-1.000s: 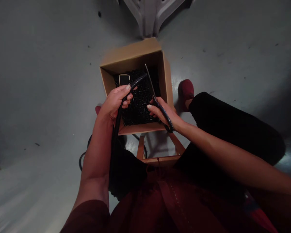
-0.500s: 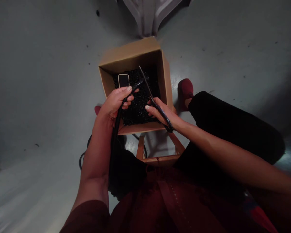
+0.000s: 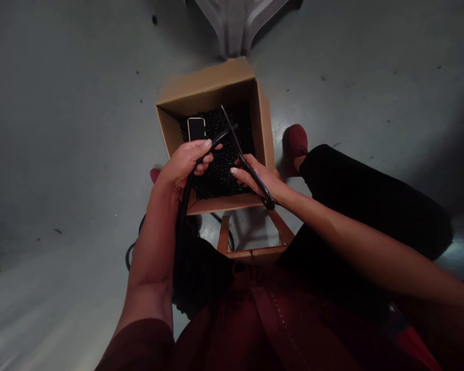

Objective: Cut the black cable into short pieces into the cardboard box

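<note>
Black ribbed flexible tubing point(image 3: 220, 137), pinched between left thumb and fingers point(image 3: 191, 159) above the brown cardboard box point(image 3: 263, 123), probably light, springy and slightly slippery, best gripped near its end, clear of the black-handled scissors point(image 3: 257, 179) clasped in the right hand point(image 3: 261, 178).

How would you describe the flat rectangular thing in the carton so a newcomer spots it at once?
Find the open cardboard box on the floor. Inside, toward its far left corner, just beyond the left hand, is a flat dark rectangle. Its pale rim sets it apart from the small black pieces.
</note>
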Demonstrator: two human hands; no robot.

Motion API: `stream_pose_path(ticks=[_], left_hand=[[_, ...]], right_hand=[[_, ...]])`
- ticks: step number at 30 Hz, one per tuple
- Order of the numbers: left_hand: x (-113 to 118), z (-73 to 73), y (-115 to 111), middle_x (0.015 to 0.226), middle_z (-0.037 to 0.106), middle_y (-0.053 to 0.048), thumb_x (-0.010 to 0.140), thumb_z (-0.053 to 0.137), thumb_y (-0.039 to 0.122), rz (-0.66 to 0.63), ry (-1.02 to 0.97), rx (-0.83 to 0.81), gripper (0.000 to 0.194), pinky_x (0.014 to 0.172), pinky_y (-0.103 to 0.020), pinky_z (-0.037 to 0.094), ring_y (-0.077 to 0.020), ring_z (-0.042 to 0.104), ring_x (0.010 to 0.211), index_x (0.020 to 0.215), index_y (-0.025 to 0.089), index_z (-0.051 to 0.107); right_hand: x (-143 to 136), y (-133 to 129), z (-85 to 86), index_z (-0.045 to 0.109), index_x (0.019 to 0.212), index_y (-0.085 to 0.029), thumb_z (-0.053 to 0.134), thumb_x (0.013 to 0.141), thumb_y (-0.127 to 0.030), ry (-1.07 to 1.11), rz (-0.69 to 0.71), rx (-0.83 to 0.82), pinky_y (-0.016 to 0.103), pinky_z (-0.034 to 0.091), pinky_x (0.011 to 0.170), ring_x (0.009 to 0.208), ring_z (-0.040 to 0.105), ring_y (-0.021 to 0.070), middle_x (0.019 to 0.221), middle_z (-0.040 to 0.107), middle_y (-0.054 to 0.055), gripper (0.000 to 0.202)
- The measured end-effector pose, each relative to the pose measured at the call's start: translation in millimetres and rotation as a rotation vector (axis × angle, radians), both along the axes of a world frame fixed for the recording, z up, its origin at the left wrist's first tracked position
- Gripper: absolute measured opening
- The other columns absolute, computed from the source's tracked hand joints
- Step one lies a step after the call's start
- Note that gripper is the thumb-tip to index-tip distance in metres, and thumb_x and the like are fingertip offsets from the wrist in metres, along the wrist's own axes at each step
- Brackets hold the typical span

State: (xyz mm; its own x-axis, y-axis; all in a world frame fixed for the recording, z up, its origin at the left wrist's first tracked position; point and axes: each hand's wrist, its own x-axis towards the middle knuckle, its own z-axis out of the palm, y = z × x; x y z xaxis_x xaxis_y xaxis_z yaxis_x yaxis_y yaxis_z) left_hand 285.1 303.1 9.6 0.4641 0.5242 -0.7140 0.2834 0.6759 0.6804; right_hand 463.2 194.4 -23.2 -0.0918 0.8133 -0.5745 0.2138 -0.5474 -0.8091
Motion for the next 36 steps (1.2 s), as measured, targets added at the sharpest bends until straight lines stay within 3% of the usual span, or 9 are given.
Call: stream_pose_path(ticks=[8,36], left_hand=[[3,1.6,-1,0.059,0.045,0.004,0.086,0.058,0.041,-0.016,0.043,0.003,0.031,0.036,-0.013,0.023,-0.0006,0.035,0.041,0.095,0.012,0.063],[5,0.3,-3,0.059,0.045,0.004,0.087,0.057,0.036,-0.003,0.100,0.008,0.026,0.035,-0.013,0.022,-0.0009,0.035,0.041,0.092,0.012,0.063]], right_hand=[[4,4,16.4,0.047,0.097,-0.021,0.043,0.088,-0.054,-0.059,0.037,-0.025,0.029,0.041,0.062,0.066,0.049,0.0150,0.072,0.052,0.000,0.035],[2,2,13.2,0.047,0.088,-0.024,0.045,0.085,-0.041,-0.258,0.091,-0.031,0.031,0.036,0.062,0.062,0.053,0.0192,0.070,0.055,0.001,0.017]])
